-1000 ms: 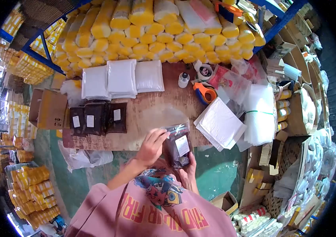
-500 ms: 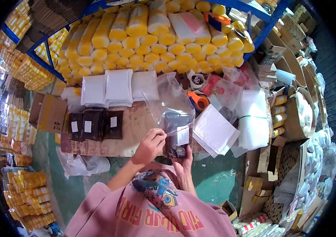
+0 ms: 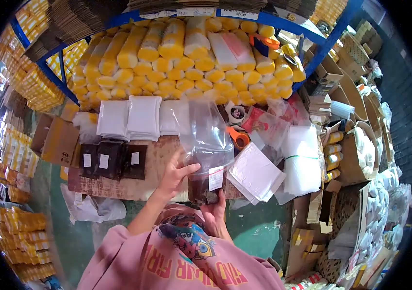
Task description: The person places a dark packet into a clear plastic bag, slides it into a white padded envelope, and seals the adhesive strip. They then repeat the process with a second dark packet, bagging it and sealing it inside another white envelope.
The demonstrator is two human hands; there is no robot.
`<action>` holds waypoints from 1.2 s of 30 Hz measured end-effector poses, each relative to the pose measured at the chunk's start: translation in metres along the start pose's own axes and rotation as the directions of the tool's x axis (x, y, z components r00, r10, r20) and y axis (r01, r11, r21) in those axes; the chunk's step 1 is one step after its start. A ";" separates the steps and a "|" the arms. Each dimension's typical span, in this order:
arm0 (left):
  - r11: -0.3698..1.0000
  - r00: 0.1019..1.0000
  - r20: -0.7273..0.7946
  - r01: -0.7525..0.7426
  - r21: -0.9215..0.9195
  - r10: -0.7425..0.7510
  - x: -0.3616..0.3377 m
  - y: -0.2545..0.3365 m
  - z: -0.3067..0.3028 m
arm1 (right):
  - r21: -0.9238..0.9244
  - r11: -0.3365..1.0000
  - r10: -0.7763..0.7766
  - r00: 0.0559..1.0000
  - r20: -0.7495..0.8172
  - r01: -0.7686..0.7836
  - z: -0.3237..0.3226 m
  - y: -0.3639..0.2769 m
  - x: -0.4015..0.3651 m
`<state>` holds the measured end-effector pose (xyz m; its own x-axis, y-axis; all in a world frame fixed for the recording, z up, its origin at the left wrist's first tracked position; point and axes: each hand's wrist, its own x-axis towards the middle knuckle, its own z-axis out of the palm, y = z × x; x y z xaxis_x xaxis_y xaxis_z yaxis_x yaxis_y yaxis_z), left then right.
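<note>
Held upright before me is a clear plastic bag (image 3: 207, 140) with dark contents at its bottom and a white label (image 3: 216, 178) on its front. My left hand (image 3: 174, 175) grips the bag's left side, thumb over the front. My right hand (image 3: 214, 210) holds the lower right corner from below. Three dark packets with white labels (image 3: 110, 159) lie on the table (image 3: 162, 150) to the left. Behind them are stacks of white folded bags (image 3: 143, 116). Right of the bag lies a stack of white sheets (image 3: 255, 173).
Yellow-and-white rolls (image 3: 167, 63) are piled behind the table under a blue frame (image 3: 307, 31). An orange tape dispenser (image 3: 238, 138) lies behind the sheets. A tied roll of wrap (image 3: 302, 159) is at the right, an open carton (image 3: 59, 142) at the left.
My left hand has moved from pinching the bag's front to its left side. The clear bag now stands more upright, and the whole view has shifted slightly.
</note>
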<state>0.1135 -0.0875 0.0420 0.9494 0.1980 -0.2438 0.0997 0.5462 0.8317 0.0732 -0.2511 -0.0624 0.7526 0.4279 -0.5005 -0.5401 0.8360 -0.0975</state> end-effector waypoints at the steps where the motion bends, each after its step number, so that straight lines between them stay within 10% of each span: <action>1: 0.999 0.999 0.016 0.034 0.013 -0.034 0.000 0.003 -0.001 | -0.008 1.000 0.017 1.000 -0.003 -0.017 0.005 0.002 -0.006; 5: 0.974 0.999 0.031 0.009 0.228 -0.017 -0.013 0.000 0.005 | -0.133 0.980 0.158 0.986 0.054 -0.150 0.011 -0.003 -0.033; 7: 0.978 0.983 0.014 0.183 0.098 -0.185 -0.023 -0.003 -0.008 | -0.455 0.889 0.036 0.986 0.162 0.042 0.029 -0.013 -0.067; 9: 0.947 0.948 0.031 0.317 -0.045 -0.316 -0.042 -0.006 -0.019 | -0.602 0.723 0.354 0.930 -0.097 -0.338 -0.001 -0.049 -0.072; 11: 0.950 0.949 0.039 0.312 0.012 -0.312 -0.057 -0.011 -0.026 | -0.442 0.892 0.303 0.847 0.436 -0.091 0.028 -0.066 -0.083; 19: 0.920 0.966 0.080 0.208 0.333 -0.248 -0.059 0.003 -0.012 | -0.808 0.574 0.048 0.990 -0.134 -0.137 0.081 -0.050 -0.020; 36: 0.829 0.816 0.161 0.525 0.194 -0.555 -0.058 -0.021 -0.043 | -0.779 0.526 0.083 0.931 -0.354 -0.343 0.076 -0.036 -0.035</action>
<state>0.0438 -0.0753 0.0169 0.7678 -0.2727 -0.5797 0.6386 0.3990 0.6580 0.0947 -0.2703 0.0241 0.5227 0.3461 -0.7791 -0.8353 0.0250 -0.5493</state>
